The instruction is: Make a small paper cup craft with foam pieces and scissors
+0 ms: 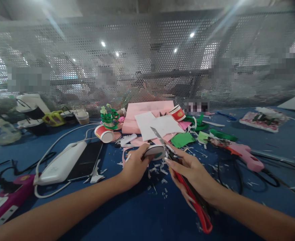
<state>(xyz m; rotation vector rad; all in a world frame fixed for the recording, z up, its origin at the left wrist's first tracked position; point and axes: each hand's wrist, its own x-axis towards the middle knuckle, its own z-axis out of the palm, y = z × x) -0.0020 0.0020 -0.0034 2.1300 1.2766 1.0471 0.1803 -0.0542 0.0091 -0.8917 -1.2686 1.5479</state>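
My left hand [135,167] pinches a small round piece like a paper cup's base [155,151], white-rimmed with a green mark. In my right hand [191,169] is a pair of scissors [185,189] with red and black handles; the blades point up and away, beside the round piece's right edge. Whether the blades bite into its rim I cannot tell. White paper scraps [160,169] lie scattered on the blue table [147,211] beneath my hands. Beyond them are white paper sheets [162,126] on a pink sheet [134,115].
A pink glue gun [248,157] with a black cord lies at right. On the left are a white power bank [63,162], a dark phone [87,160] and a purple power strip [9,197]. Red paper cups [104,133], a green craft plant [109,117] and green paper [182,140] lie ahead.
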